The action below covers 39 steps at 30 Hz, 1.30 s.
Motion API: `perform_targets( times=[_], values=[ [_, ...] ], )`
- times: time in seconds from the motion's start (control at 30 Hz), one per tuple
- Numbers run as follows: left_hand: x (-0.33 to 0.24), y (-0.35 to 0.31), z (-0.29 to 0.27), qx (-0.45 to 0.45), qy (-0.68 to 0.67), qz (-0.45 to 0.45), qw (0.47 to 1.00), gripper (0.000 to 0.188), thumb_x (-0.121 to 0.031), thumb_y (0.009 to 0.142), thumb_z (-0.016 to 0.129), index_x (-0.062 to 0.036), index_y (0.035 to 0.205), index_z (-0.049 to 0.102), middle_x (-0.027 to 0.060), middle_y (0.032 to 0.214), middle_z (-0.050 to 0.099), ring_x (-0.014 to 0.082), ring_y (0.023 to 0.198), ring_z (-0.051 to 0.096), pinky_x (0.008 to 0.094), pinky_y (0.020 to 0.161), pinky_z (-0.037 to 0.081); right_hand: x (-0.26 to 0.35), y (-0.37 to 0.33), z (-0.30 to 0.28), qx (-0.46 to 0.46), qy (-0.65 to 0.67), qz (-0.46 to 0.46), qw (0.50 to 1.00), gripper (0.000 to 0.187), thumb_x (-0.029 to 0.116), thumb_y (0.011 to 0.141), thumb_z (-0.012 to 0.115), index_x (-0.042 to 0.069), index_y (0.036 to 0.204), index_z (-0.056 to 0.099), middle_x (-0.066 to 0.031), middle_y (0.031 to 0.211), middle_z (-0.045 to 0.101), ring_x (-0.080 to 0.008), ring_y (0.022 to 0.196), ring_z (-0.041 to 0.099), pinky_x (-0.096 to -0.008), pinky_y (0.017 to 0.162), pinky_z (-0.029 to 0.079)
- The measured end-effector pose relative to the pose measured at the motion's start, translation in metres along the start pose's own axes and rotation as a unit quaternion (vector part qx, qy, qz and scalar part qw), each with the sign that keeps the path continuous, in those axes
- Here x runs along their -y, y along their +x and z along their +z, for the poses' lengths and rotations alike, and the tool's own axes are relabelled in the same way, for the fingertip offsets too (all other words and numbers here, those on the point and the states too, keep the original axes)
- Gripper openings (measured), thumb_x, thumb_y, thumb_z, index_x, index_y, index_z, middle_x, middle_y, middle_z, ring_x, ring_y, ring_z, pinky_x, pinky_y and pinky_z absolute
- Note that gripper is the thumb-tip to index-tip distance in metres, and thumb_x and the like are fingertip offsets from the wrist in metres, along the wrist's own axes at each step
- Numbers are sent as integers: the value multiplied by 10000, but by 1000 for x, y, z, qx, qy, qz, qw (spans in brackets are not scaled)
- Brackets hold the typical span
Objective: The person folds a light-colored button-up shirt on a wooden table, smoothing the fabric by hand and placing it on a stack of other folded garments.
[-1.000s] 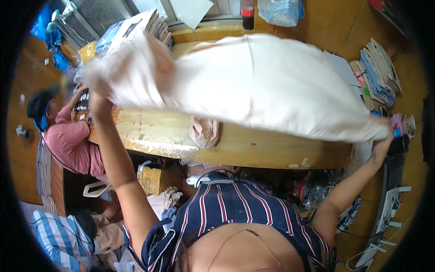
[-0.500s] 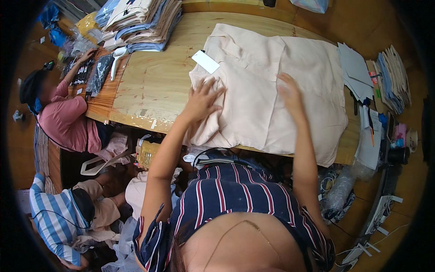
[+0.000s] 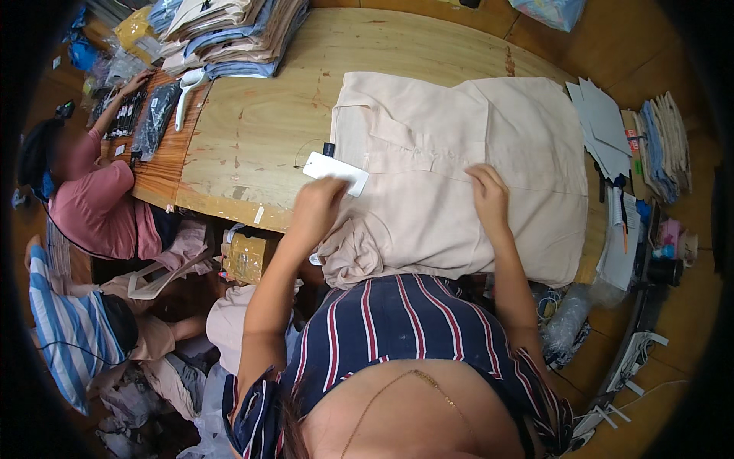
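Observation:
A pale pink shirt (image 3: 527, 126) lies spread on the table, its neck opening toward the left and its placket running across the middle. A white hang tag (image 3: 329, 170) on a thin cord sits by the collar, beside a small dark label (image 3: 329, 148). My left hand (image 3: 317, 205) is closed at the tag's lower edge, over the shirt; what its fingertips hold is hidden. Bunched pink cloth (image 3: 348, 252) lies just below it. My right hand (image 3: 489, 195) has its bent fingers pinching the shirt near the placket's end.
Folded shirts (image 3: 237, 34) are stacked at the far left of the wooden table (image 3: 252, 130). Near them lie a white handled tool (image 3: 186, 99) and dark plastic-wrapped items (image 3: 157, 118). A person in pink (image 3: 95, 199) works at left. Papers (image 3: 600, 126) and folded garments (image 3: 661, 145) stand right.
The shirt's collar end has been laid out flatter, and the tag now lies lower. My left hand has gone from spread to closed; my right hand has moved down and its fingers have bent.

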State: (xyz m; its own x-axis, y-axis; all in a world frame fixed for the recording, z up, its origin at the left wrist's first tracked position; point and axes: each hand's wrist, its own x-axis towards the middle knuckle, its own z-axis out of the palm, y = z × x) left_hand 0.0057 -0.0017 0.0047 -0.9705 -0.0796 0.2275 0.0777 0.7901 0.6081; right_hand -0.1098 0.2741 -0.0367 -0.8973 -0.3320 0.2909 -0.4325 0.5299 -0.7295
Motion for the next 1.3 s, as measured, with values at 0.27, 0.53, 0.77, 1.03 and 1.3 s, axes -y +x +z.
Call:
perform_targets(
  times=[0.27, 0.53, 0.77, 1.03, 1.3],
  values=[
    [32, 67, 71, 27, 109, 26, 993, 163, -93, 631, 634, -21, 772, 595, 116, 723, 540, 288, 712, 509, 362, 646, 422, 26, 56, 79, 162, -40, -99, 981, 155, 5, 704, 542, 41, 843, 599, -100, 852, 497, -238, 853, 488, -316, 711, 426],
    [28, 59, 82, -77, 76, -14, 994, 150, -134, 604, 671, -76, 740, 648, 71, 902, 514, 245, 876, 460, 353, 716, 383, 45, 65, 64, 148, -201, -143, 958, 109, 85, 684, 587, 26, 774, 572, -75, 852, 513, -240, 861, 487, -338, 755, 397],
    [5, 71, 94, -142, 26, 98, 985, 137, -125, 693, 597, -57, 810, 615, 69, 1091, 494, 257, 1034, 406, 365, 822, 309, 77, 64, 22, 125, -130, -144, 973, 128, 88, 693, 581, 19, 800, 575, -93, 804, 551, -253, 783, 528, -345, 731, 399],
    [-6, 71, 52, -147, -166, 96, 970, 134, 53, 610, 654, 9, 728, 608, 92, 815, 577, 190, 746, 552, 272, 664, 429, 73, 53, -3, 82, 9, -44, 996, 137, 63, 696, 593, 20, 826, 588, -106, 767, 574, -248, 711, 553, -332, 653, 432],
    [-4, 61, 14, -13, -472, -127, 872, 142, 85, 607, 668, 19, 676, 562, 81, 804, 569, 109, 706, 550, 204, 622, 455, 83, 38, 0, 32, 120, -8, 992, 165, 26, 669, 635, -3, 824, 587, -95, 754, 601, -159, 660, 572, -257, 618, 454]
  ],
)
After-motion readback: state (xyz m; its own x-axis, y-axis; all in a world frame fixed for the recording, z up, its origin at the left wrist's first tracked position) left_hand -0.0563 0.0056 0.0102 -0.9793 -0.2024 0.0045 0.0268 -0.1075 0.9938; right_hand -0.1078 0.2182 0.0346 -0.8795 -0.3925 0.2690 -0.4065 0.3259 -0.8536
